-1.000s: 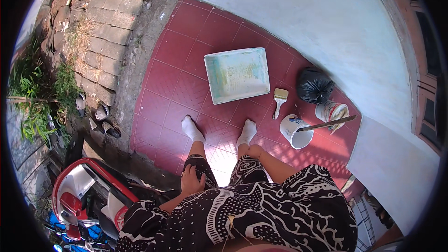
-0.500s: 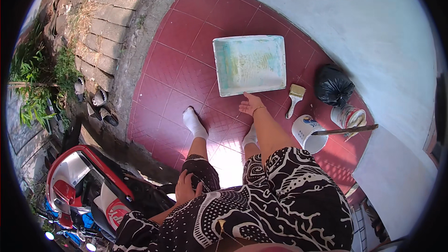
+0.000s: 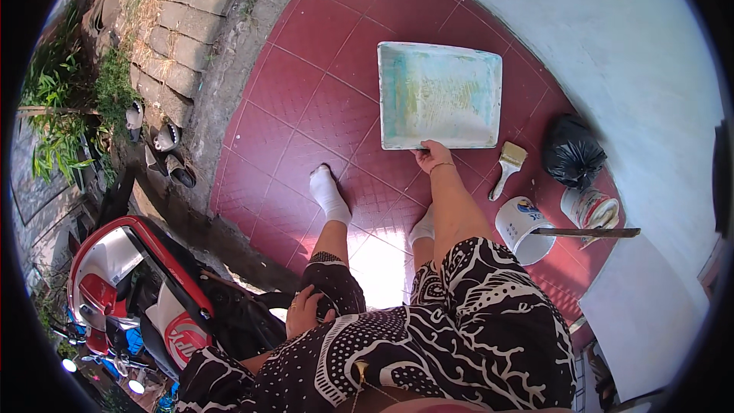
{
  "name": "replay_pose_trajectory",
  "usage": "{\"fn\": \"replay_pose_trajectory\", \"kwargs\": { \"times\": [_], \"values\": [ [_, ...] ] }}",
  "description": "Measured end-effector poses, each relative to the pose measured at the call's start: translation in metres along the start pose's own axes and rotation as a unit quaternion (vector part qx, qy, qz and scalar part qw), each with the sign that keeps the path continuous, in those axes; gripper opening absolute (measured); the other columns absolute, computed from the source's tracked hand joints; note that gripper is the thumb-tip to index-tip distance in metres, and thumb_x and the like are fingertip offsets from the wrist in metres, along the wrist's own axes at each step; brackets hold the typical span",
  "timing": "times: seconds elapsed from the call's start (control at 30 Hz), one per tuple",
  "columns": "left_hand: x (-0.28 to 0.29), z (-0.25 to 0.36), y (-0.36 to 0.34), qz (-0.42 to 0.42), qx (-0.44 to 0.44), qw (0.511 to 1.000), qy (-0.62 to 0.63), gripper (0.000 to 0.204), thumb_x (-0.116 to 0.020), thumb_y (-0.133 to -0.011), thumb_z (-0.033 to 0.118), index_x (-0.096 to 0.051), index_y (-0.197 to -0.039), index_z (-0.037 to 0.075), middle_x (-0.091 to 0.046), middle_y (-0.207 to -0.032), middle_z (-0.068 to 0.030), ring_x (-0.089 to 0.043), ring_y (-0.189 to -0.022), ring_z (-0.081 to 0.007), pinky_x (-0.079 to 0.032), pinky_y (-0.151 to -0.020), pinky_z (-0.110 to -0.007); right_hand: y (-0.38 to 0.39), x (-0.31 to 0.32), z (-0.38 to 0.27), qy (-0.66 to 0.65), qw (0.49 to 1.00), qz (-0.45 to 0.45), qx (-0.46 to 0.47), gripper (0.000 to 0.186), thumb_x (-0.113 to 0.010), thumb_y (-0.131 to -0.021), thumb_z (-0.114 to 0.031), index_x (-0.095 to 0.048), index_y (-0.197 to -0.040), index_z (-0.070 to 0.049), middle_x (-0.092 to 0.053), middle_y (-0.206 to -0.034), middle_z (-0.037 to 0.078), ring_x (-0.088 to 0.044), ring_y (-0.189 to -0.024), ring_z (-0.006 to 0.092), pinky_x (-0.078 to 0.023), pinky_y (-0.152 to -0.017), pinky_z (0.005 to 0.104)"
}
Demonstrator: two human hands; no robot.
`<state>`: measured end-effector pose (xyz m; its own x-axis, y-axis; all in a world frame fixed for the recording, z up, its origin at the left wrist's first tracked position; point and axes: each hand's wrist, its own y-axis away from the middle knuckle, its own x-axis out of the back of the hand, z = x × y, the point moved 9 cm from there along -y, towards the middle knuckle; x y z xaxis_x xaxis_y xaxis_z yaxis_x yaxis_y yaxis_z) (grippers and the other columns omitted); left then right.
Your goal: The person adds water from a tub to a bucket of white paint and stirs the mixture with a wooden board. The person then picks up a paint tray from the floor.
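Note:
A white plastic paint tray (image 3: 480, 131), streaked with green and turquoise paint, lies ahead of me on the red tiled floor. My right hand (image 3: 433, 155) reaches down to its near edge, with the fingers closed on the rim. Whether that edge is lifted off the tiles I cannot tell. My left hand (image 3: 306, 311) rests on my left knee, its fingers lying over the dark patterned cloth and holding nothing. To the right of the tray a wide paintbrush (image 3: 508, 170) with a pale handle lies on the tiles.
Right of my feet stand a white bucket (image 3: 514, 218) with a stick (image 3: 589, 233) across its top, another paint-marked container (image 3: 585, 206) and a black plastic bag (image 3: 572, 151) near the white wall (image 3: 627, 69). A red motorcycle (image 3: 145, 283) is at left, slippers (image 3: 167, 138) beyond it.
My right hand has gone from just below the tray's near edge to holding its rim. The whole view has shifted and turned slightly. My left hand stays on the knee.

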<state>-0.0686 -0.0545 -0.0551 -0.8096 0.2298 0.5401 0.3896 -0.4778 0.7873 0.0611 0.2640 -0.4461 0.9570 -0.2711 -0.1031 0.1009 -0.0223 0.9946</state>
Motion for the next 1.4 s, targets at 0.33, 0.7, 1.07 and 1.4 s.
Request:
{"fn": "replay_pose_trajectory", "kwargs": {
  "times": [0.33, 0.7, 1.07, 1.4],
  "values": [
    [0.014, 0.025, -0.001, 0.052, -0.047, 0.997, 0.012, 0.044, -0.06, -0.078, 0.032, -0.053, -0.11, 0.003, -0.044, -0.124, -0.0213, -0.049, -0.108, -0.0381, -0.039, -0.089, -0.049, 0.123, 0.033, -0.053, 0.146, 0.974, 0.054, 0.165, 0.017, -0.06, -0.071, -0.004, -0.056, -0.088, -0.003, -0.058, -0.08, 0.008, -0.055, -0.063, 0.0197, -0.046, -0.049, 0.0307],
    [0.024, 0.04, -0.009, 0.077, 0.001, 0.997, -0.016, 0.047, -0.051, -0.085, 0.038, -0.05, -0.115, 0.002, -0.04, -0.129, -0.0205, -0.046, -0.112, -0.0374, -0.037, -0.093, -0.047, 0.4, -0.134, -0.127, 0.443, 0.787, -0.133, 0.407, 0.019, -0.055, -0.073, -0.004, -0.064, -0.087, 0.003, -0.061, -0.074, 0.002, -0.052, -0.059, 0.0072, -0.043, -0.056, 0.0215],
    [0.027, -0.068, -0.056, 0.039, 0.165, 0.961, 0.219, 0.042, -0.045, -0.088, 0.038, -0.056, -0.107, 0.002, -0.058, -0.105, -0.0164, -0.059, -0.09, -0.0357, -0.047, -0.08, -0.045, 0.535, -0.269, -0.112, 0.451, 0.72, -0.301, 0.433, 0.028, -0.051, -0.073, 0.0, -0.061, -0.097, 0.007, -0.064, -0.091, 0.007, -0.057, -0.081, 0.0114, -0.044, -0.078, 0.0239],
    [0.268, -0.069, -0.046, 0.126, 0.047, 0.649, 0.749, 0.064, -0.031, -0.091, 0.053, -0.048, -0.116, -0.003, -0.057, -0.106, -0.0149, -0.058, -0.087, -0.0273, -0.047, -0.075, -0.041, 0.542, -0.358, -0.026, 0.653, 0.616, -0.262, 0.353, 0.029, -0.055, -0.07, -0.007, -0.064, -0.094, 0.006, -0.063, -0.083, 0.006, -0.056, -0.074, 0.0118, -0.045, -0.07, 0.026]
  ]
}}
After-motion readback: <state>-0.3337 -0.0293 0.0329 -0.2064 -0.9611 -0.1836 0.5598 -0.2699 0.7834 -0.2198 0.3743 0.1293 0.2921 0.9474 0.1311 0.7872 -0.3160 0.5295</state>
